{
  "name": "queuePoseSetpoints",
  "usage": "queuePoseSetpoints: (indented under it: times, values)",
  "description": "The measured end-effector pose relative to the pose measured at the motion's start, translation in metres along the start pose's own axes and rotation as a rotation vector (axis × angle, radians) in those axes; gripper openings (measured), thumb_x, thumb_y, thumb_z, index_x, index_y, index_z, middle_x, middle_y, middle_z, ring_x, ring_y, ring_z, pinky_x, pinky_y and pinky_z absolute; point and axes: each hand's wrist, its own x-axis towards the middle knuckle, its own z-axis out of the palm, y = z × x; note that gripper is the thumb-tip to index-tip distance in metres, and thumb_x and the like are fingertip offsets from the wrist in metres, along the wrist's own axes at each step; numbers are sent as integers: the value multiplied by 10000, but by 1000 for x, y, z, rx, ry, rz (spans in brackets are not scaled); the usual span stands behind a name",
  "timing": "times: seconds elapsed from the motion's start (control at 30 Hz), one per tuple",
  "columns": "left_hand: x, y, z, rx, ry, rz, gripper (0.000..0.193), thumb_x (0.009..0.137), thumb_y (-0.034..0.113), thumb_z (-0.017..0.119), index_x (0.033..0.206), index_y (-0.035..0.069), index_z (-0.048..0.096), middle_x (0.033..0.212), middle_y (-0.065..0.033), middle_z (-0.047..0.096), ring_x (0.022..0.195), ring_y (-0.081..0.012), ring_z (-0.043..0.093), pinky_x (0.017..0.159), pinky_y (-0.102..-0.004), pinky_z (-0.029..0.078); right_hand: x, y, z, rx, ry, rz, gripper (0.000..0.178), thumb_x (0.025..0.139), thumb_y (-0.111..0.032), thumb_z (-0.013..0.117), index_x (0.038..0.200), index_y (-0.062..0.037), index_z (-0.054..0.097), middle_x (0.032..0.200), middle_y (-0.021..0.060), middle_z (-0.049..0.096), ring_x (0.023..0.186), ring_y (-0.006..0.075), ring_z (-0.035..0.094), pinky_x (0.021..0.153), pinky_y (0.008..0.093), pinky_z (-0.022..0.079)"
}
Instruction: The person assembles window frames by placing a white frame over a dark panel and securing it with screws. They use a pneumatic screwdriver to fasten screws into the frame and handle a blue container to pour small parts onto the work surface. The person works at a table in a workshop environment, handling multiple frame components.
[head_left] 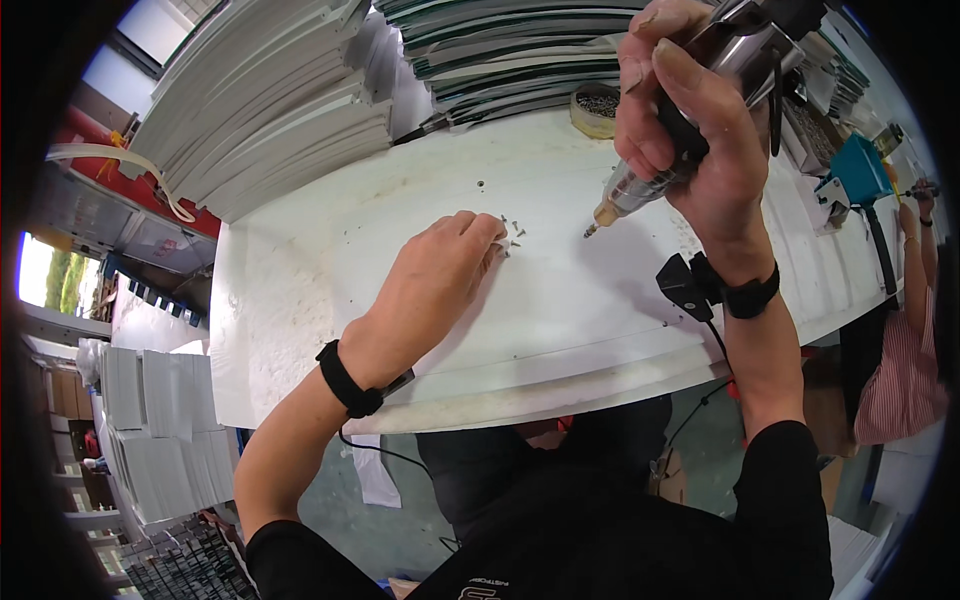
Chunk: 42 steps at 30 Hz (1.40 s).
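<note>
My right hand (715,150) is wrapped round a power screwdriver (645,185), raised over the right half of the white table (420,355). Its bit points down and left, and from this view I cannot tell whether the tip touches the surface. Several small screws (518,232) lie loose near the table's middle. Right beside them, my left hand (430,275) rests low with its fingers curled and pressed together. The fingertips partly cover some screws, and what they pinch is hidden.
Tall stacks of white panels (270,110) and dark-edged sheets (510,50) line the back. A round tub of small metal parts (594,110) stands beyond my right hand. At the right are a teal tool (860,170) and another person's arm (915,260). A dark-tipped tool (425,128) lies by the stacks.
</note>
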Motion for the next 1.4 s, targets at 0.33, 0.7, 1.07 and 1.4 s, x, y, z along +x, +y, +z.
queuePoseSetpoints:
  times: [0.33,0.7,1.07,1.4]
  values:
    - [1,4,8,102,-52,-10,102,944,50,687,1023,21,630,951,-142,672,902,-341,662,777,-432,543,12,0,7,138,14,25,250,987,-179,683,1124,-7,565,826,94,628,450,105,522,408,255,444]
    - [-124,26,-31,-787,325,-610,98,997,28,662,1087,0,635,999,-77,713,922,-147,695,847,-304,581,-9,-6,60,142,86,-33,217,1097,-292,515,1041,-83,495,810,5,579,425,53,459,360,216,449]
    - [-203,51,-5,-1614,613,-742,286,1008,77,689,1246,91,532,1116,-38,629,1026,-142,655,838,-319,621,-14,22,172,578,-66,132,221,1120,-304,465,1122,-90,518,927,62,648,462,124,502,394,297,475]
    - [-212,40,-8,-1663,603,-728,276,1019,61,662,1253,113,526,1136,-22,612,1008,-131,648,784,-276,599,-9,32,195,466,-246,137,276,1092,-267,485,1223,-33,548,1027,58,568,501,66,442,476,241,412]
